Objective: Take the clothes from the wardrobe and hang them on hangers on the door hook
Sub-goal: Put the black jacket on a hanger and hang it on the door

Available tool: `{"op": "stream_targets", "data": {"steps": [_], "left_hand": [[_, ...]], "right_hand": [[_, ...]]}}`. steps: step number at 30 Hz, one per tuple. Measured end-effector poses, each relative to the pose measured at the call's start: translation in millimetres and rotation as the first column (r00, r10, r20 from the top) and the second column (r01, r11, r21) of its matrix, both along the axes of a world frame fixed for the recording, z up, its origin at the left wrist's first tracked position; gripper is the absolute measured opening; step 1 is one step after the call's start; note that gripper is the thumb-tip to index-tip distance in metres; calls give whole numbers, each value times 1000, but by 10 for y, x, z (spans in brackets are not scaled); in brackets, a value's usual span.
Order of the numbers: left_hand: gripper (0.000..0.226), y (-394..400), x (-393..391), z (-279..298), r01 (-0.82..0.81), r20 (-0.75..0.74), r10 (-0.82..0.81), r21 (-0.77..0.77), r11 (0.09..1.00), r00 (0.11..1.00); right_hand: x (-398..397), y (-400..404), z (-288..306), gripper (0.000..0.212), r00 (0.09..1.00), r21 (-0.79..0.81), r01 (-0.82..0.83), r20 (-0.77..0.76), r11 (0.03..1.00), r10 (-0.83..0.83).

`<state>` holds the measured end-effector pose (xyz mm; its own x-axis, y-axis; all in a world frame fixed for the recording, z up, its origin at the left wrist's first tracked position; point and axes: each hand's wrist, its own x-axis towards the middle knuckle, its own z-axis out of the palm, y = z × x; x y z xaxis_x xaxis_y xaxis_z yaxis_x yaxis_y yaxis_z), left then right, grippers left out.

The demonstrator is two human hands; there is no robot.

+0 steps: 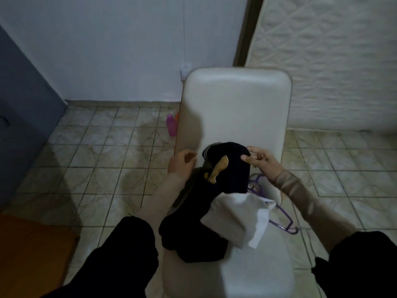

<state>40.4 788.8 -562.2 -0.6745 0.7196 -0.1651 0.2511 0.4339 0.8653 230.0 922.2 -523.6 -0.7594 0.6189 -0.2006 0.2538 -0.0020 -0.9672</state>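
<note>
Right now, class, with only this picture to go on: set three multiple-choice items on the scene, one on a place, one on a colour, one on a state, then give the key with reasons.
1. Where does the pile of clothes lie?
A. on the floor
B. on the chair
C. on the mattress

2. What colour are the hangers?
A. purple
B. white
C. green

3. What is the right hand doing?
A. hanging idle
B. gripping a bottle
C. pinching the dark garment

Key: 1 B, the pile sits on the cream seat. 2 A, purple bars and a hook show beside the white cloth. 3 C, its fingers close on the garment's top edge; the left hand is curled beside the garment.
</note>
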Motion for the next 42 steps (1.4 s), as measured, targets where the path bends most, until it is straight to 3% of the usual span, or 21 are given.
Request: {"op": "stream_targets", "data": {"steps": [4, 7, 10, 13, 15, 17, 19, 22, 25, 28, 31, 33, 36, 42], "left_hand": [[43, 96, -131, 756, 164, 15, -166, 87, 983, 986], [58, 110, -209, 1328, 355, -78, -349, 90, 931, 934], [53, 123, -278, 1854, 472, -180, -459, 41, 880, 870], [41, 56, -346, 2340, 399, -146, -385, 77, 914, 911], [18, -9, -331, 2723, 384, -173, -360, 137, 913, 917], [7, -58, -285, 3114, 355, -261, -309, 153, 922, 915], [2, -83, -205, 3473, 341, -393, -270, 122, 932, 879], [12, -77, -109, 3932, 327, -540, -255, 39, 944, 802], [16, -85, -28, 4283, 323, -615, -248, 12, 946, 749], [17, -153, 24, 4590, 308, -647, -230, 7, 952, 727], [18, -260, 37, 4810, 298, -661, -217, 11, 955, 719], [18, -341, 45, 4878, 290, -665, -208, 14, 957, 717], [17, -451, 44, 4944, 267, -670, -173, 39, 963, 722], [18, -581, 26, 5074, 218, -708, -119, 50, 975, 696]], "right_hand": [[-60, -12, 708, 17, 997, -44, -25, -79, 999, 22], [-121, -41, 1225, 20, 992, -74, -93, -92, 993, 86], [-147, -21, 1712, 27, 989, -45, -115, -97, 992, 110], [-99, -12, 2169, 29, 990, 26, -109, -82, 994, 111], [-29, -32, 2463, 24, 988, 99, -129, -68, 987, 136], [19, -53, 2693, 13, 980, 187, -177, -59, 966, 191], [29, -87, 2830, 19, 973, 230, -222, -18, 948, 232], [-63, -199, 3004, 34, 968, 295, -244, 18, 924, 250], [-268, -401, 3240, 33, 965, 342, -242, -12, 908, 262], [-460, -576, 3463, 40, 988, 553, -112, -27, 825, 153], [-557, -657, 3718, 23, 984, 648, 59, -165, 759, 65], [-597, -641, 3853, 10, 980, 732, 29, -153, 680, 124], [-632, -642, 3962, 10, 978, 788, -20, -113, 615, 178], [-694, -730, 3962, 25, 978, 736, 36, -166, 676, 128]]}}
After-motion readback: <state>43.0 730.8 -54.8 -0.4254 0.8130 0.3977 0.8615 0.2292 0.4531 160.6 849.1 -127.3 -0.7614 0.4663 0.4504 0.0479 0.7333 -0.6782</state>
